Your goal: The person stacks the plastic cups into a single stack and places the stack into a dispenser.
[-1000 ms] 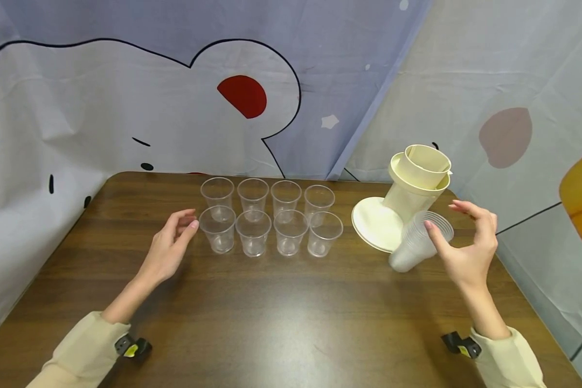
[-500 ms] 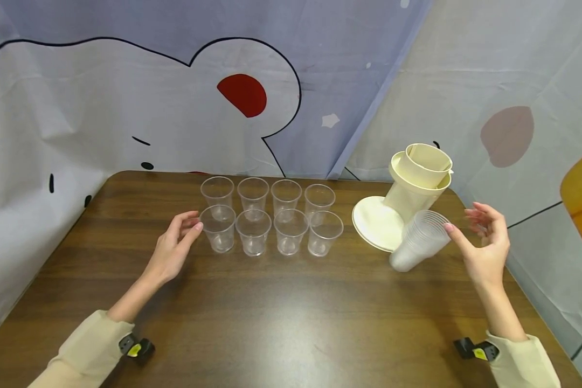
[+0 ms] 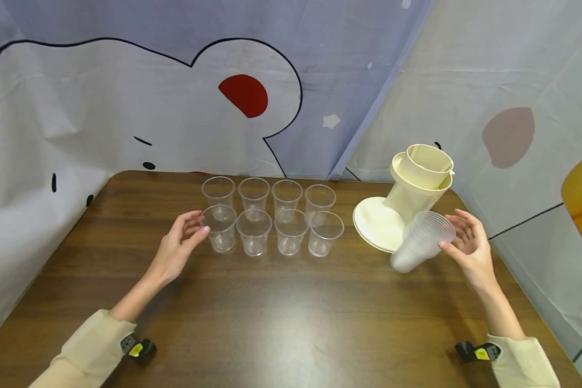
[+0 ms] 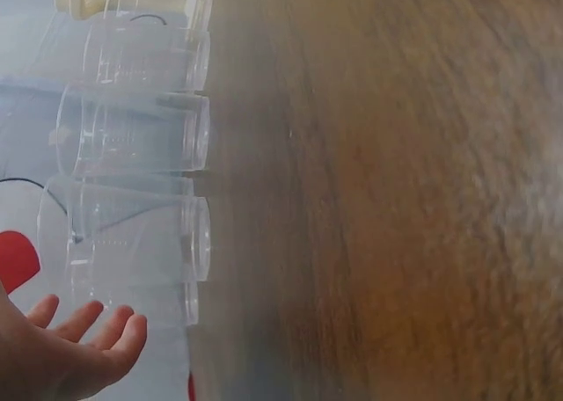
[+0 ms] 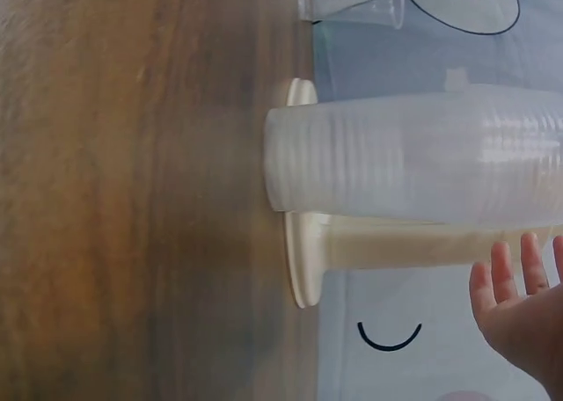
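Note:
Several clear plastic cups stand upright in two rows in the head view. My left hand is beside the front-left cup, with its thumb tip overlapping that cup's near side. In the left wrist view its fingers are loosely bent and hold nothing. To the right, a tall nested stack of clear plastic cups stands on the table. My right hand is at the stack's right side, thumb tip close to the upper rim. The right wrist view shows the right fingers relaxed next to the stack.
Behind the stack is a cream-coloured plastic stand, with a round base and a ring-shaped top. The brown wooden table reaches back to a printed curtain. More cups form the rear row.
My right hand drew back to the right from the cup stack, then came in again beside its rim. The left hand edged right, closer to the front-left cup. The cups have stayed in place.

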`<state>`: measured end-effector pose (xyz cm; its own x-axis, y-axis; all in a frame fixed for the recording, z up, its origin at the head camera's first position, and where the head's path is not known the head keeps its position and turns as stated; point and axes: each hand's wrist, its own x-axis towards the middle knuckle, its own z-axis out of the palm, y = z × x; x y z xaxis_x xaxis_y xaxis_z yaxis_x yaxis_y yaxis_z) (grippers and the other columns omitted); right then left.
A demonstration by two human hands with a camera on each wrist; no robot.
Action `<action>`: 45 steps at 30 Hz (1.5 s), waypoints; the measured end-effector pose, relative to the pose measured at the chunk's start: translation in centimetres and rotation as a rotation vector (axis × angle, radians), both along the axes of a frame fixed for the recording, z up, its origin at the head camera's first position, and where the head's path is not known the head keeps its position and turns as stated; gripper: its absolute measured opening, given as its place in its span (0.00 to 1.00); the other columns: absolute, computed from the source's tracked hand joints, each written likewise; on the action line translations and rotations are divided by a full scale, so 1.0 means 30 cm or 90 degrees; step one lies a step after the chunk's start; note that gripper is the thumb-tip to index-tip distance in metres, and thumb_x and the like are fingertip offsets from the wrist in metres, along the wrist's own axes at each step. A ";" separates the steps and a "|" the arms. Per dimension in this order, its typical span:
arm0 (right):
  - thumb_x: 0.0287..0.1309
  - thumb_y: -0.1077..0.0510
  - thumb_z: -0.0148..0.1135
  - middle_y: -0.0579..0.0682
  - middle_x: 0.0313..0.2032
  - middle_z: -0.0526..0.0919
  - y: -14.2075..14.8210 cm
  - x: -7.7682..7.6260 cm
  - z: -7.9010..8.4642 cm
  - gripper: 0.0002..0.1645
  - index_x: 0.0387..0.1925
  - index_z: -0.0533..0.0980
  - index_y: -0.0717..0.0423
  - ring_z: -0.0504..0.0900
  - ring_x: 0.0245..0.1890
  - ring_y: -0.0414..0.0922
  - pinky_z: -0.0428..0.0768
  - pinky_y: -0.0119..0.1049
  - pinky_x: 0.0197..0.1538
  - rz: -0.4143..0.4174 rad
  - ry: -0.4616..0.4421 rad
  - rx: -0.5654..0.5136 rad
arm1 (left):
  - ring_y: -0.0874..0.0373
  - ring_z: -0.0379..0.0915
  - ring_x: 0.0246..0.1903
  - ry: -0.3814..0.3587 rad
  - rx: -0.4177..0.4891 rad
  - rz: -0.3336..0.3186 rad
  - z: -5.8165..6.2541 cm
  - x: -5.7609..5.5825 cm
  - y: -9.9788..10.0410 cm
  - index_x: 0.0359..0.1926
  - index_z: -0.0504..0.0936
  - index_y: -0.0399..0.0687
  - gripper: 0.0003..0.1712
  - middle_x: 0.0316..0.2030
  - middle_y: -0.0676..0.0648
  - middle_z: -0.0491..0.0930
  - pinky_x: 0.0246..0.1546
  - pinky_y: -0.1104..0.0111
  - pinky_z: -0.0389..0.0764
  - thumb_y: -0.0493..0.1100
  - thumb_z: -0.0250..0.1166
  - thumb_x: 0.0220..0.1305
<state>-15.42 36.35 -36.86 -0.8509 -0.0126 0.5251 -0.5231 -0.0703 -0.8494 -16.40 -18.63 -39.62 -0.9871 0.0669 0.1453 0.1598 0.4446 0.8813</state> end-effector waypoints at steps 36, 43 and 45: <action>0.44 0.84 0.58 0.41 0.57 0.74 -0.006 -0.012 -0.078 0.49 0.68 0.55 0.61 0.76 0.53 0.33 0.76 0.20 0.53 0.051 -0.096 0.141 | 0.37 0.63 0.64 -0.035 0.006 -0.002 -0.031 -0.060 0.025 0.70 0.53 0.37 0.49 0.66 0.34 0.66 0.66 0.47 0.65 0.43 0.72 0.55; 0.45 0.83 0.59 0.41 0.55 0.76 -0.008 -0.014 -0.080 0.48 0.68 0.56 0.61 0.77 0.52 0.33 0.78 0.22 0.51 0.036 -0.118 0.150 | 0.38 0.66 0.62 -0.040 0.029 -0.017 -0.043 -0.062 0.037 0.70 0.53 0.37 0.47 0.65 0.33 0.66 0.65 0.47 0.65 0.41 0.71 0.56; 0.45 0.83 0.59 0.42 0.55 0.76 -0.008 -0.014 -0.081 0.48 0.68 0.57 0.62 0.77 0.52 0.33 0.78 0.22 0.50 0.034 -0.119 0.152 | 0.38 0.66 0.62 -0.038 0.033 -0.020 -0.045 -0.063 0.038 0.70 0.54 0.37 0.47 0.65 0.33 0.67 0.65 0.47 0.65 0.41 0.71 0.56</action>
<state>-15.84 36.13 -39.29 -0.9271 -0.1641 0.3370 -0.3578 0.1198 -0.9261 -18.28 -17.50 -40.99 -0.9917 0.0922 0.0899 0.1192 0.3937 0.9115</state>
